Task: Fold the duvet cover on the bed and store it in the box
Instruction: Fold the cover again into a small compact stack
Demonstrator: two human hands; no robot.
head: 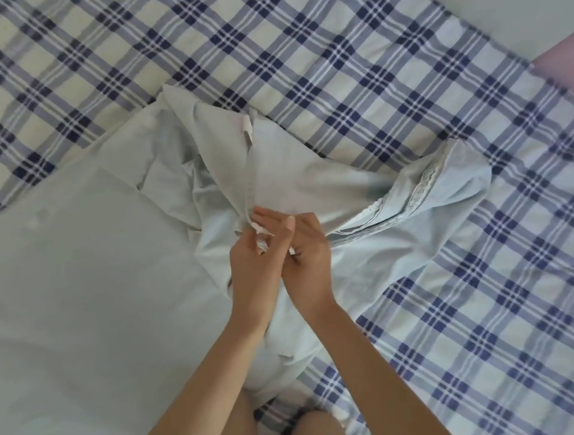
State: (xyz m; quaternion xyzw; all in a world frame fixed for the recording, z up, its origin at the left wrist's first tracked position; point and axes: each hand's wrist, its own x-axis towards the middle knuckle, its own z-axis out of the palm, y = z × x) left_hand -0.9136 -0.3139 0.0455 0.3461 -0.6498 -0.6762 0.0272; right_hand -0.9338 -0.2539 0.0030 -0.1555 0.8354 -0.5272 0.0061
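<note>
Duvet cover point(75, 251), pale blue-green, lies on the bed: one broad flat panel at left, the rest bunched in a loose heap at centre. White label point(247, 131) sits on a seam running down the heap toward the hands. Left hand point(251, 261) has its grip pinched on that seam's end. A crumpled white tie point(262, 241) hangs between the hands. Right hand point(309, 256) touches the left, fingers curled, grip apparently pinching the tie's other bit; the exact hold is blurred. Trimmed opening edge point(420, 186) curls up just right of the hands. Plaid bedsheet point(489, 270) shows beneath. Pink object point(571, 57) at far right can't be identified. No box in view.

Handling guess: thin cloth, light, very limp, won't hold shape and sags between holds. Not fragile and not slippery. Best taken at corners and seam ends, two points spread wide, then shaken flat before folding.
</note>
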